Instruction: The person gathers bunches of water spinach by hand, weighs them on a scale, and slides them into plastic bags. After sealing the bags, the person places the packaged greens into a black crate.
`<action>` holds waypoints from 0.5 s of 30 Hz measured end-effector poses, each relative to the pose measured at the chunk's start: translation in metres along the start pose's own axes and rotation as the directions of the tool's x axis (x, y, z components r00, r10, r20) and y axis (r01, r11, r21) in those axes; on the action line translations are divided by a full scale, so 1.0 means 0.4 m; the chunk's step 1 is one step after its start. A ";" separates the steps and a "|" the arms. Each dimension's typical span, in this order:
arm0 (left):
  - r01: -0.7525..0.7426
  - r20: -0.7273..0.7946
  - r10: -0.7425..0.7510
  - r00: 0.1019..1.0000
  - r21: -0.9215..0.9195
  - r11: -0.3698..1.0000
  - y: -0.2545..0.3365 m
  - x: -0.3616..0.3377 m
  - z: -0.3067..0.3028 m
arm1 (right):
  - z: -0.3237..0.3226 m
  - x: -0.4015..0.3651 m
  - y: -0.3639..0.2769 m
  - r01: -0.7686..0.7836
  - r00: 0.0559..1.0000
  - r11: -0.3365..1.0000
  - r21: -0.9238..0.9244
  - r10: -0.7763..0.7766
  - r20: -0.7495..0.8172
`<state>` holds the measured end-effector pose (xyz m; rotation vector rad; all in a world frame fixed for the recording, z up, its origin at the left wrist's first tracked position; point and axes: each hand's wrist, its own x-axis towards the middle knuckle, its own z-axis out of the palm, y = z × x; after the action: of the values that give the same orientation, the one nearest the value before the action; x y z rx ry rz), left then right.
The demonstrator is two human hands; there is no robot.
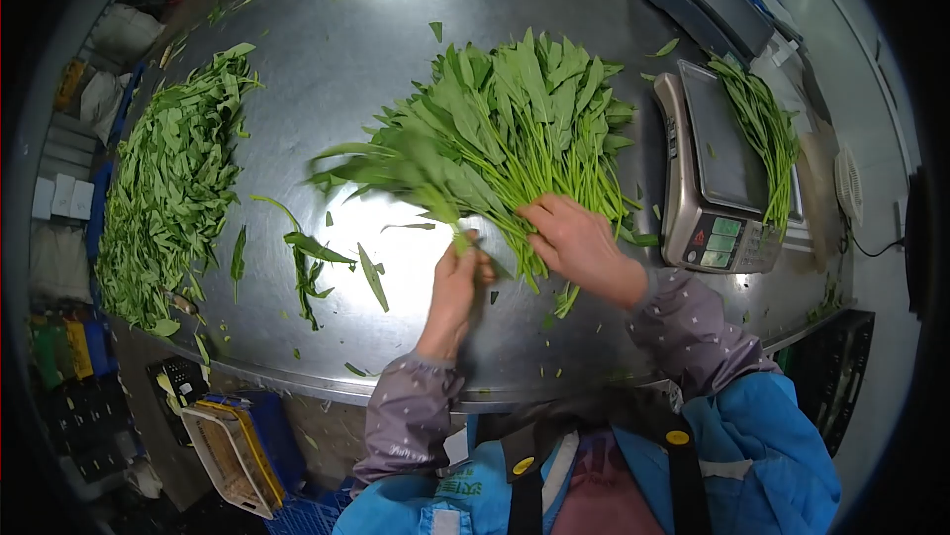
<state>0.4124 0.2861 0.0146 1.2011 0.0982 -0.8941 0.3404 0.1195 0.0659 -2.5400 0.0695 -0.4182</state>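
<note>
My left hand (461, 273) is closed round the stem ends of a small bunch of water spinach (406, 171), whose leaves point up and left and are smeared by motion. A large fanned heap of water spinach (534, 90) lies at the table's middle, leaves away from me and stems towards me. On the lower stems of that heap, my right hand (582, 246) grips with curled fingers; its fingertips are partly hidden among the stems. Loose leaves (372, 278) and a bent sprig (303, 263) lie to the left of my left hand.
Another leafy pile (173, 194) covers the metal table's (327, 50) left end. At right, a digital scale (727, 179) has a bunch of greens (767, 134) across its right side. A second scale (717, 15) stands behind it. Stacked crates (237, 451) sit below the front edge.
</note>
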 end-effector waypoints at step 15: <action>0.063 0.221 0.023 0.975 -0.375 0.925 0.009 -0.115 0.023 | 0.027 0.037 -0.030 -0.207 0.975 0.912 0.354 0.159 0.158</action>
<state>0.3805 0.3037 0.0447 0.7346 0.0981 -0.9702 0.3574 0.1333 0.0677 -2.1574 0.1650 -0.1748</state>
